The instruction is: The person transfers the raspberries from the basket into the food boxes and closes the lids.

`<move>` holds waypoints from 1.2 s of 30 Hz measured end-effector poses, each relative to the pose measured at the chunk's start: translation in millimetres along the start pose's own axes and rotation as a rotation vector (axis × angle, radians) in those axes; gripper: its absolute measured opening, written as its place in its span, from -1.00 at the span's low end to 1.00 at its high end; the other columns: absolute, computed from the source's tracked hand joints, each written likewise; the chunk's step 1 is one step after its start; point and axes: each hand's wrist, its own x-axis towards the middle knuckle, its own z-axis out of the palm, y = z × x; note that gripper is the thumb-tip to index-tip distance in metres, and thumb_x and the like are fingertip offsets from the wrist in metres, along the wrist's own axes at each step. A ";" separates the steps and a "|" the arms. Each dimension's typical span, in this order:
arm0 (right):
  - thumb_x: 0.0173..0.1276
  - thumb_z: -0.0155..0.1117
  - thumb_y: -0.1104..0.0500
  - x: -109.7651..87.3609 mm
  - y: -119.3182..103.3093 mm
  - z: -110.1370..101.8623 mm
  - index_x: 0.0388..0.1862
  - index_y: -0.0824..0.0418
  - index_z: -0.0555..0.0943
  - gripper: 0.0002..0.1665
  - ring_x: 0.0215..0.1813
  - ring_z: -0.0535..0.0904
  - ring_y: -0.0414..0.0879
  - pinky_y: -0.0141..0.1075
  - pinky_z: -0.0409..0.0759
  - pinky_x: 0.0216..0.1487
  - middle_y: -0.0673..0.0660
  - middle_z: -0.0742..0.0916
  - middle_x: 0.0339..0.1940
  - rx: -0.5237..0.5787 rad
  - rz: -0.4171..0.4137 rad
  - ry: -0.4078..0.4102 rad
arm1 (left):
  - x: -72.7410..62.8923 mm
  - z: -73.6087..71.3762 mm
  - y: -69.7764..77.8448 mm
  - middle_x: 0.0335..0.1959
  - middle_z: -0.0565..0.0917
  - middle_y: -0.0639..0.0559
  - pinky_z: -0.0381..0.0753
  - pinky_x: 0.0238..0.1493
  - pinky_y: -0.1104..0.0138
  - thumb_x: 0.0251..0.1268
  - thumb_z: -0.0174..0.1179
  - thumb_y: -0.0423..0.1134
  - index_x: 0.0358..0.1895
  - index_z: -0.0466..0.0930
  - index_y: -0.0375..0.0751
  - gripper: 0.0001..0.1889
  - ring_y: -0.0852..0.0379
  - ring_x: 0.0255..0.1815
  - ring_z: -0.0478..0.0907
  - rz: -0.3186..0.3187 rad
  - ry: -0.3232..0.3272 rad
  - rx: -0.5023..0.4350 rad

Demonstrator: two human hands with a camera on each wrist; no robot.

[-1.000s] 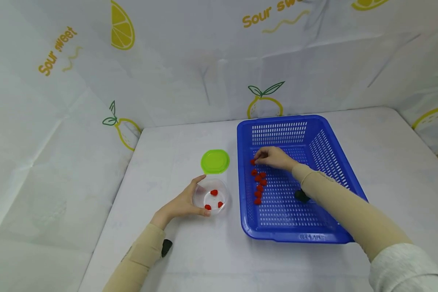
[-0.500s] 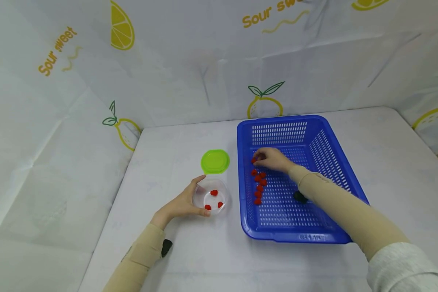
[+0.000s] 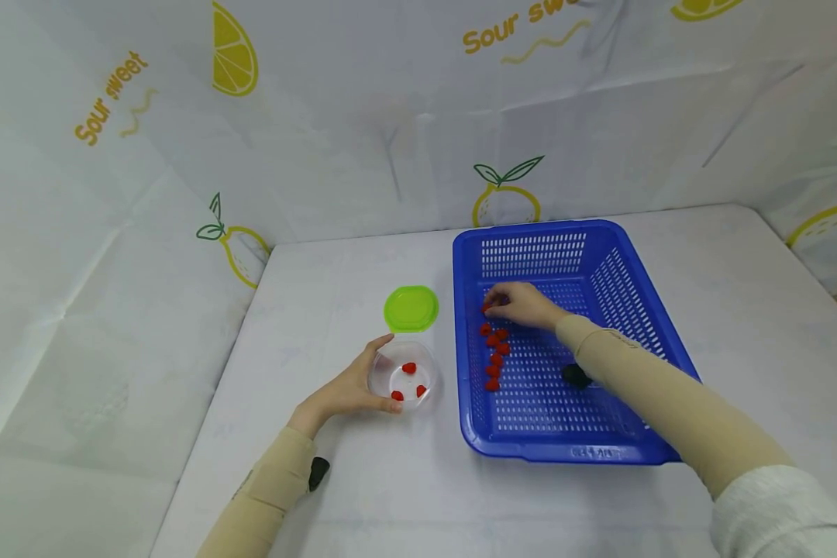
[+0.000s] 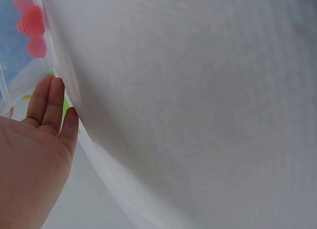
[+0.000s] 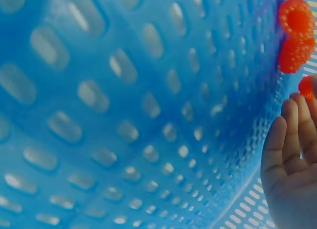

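My left hand (image 3: 349, 387) holds a small clear plastic container (image 3: 390, 363) from its left side, thumb at the near edge and fingers at the far edge. Inside lie 3 red raspberries (image 3: 408, 368). In the left wrist view, several fingers (image 4: 53, 105) of that hand show beside the container's wall. Over in the blue basket (image 3: 530, 449), my right hand (image 3: 526, 304) pinches a raspberry (image 3: 487, 308) near the far left corner. The right wrist view shows this raspberry (image 5: 306, 87) partly hidden by the fingers. Several more raspberries (image 3: 496, 359) lie along the basket's left side.
A green lid (image 3: 411, 308) lies flat on the white table (image 3: 390, 496), just behind the container. The basket's raised, slotted walls stand around my right hand. A white cloth (image 3: 363, 139) with lemon prints hangs behind the table.
My right hand shifts only slightly at the raspberry near the basket's far left corner. The left hand and the container stay where they were.
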 end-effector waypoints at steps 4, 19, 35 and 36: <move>0.30 0.21 0.08 -3.4 -5.6 -5.9 -0.07 0.19 0.60 -0.71 -0.07 0.57 -0.01 -0.07 0.52 0.06 0.14 0.69 -0.15 0.054 0.001 -0.014 | -0.6 -0.2 0.5 0.44 0.09 0.05 0.11 0.42 -0.09 -0.28 0.50 0.09 0.41 -0.15 0.43 0.15 0.04 0.47 0.05 -0.003 0.000 0.001; 0.32 0.17 -0.09 -17.0 -38.1 -17.4 -0.01 0.09 0.59 -0.62 -0.06 0.57 -0.07 -0.21 0.57 0.04 0.08 0.69 -0.10 0.212 -0.066 0.028 | 0.7 -1.3 -0.2 0.43 0.10 0.06 0.11 0.43 -0.06 -0.28 0.50 0.09 0.40 -0.14 0.44 0.14 0.06 0.47 0.06 0.009 0.004 0.000; 0.33 0.20 0.02 -22.6 -94.5 -10.9 0.02 0.09 0.59 -0.67 -0.10 0.60 -0.09 -0.32 0.61 -0.06 0.08 0.70 -0.12 0.295 -0.178 0.005 | 1.2 -0.1 0.4 0.45 0.07 0.05 0.09 0.43 -0.09 -0.28 0.50 0.11 0.41 -0.16 0.41 0.16 0.05 0.48 0.02 -0.014 -0.001 0.002; 0.32 0.20 0.04 -21.7 -97.7 -8.7 0.01 0.09 0.59 -0.68 -0.11 0.60 -0.09 -0.32 0.61 -0.07 0.07 0.70 -0.13 0.292 -0.185 -0.002 | 1.0 0.0 0.7 0.45 0.07 0.04 0.09 0.42 -0.09 -0.28 0.50 0.11 0.41 -0.16 0.41 0.16 0.05 0.48 0.02 -0.017 -0.001 0.005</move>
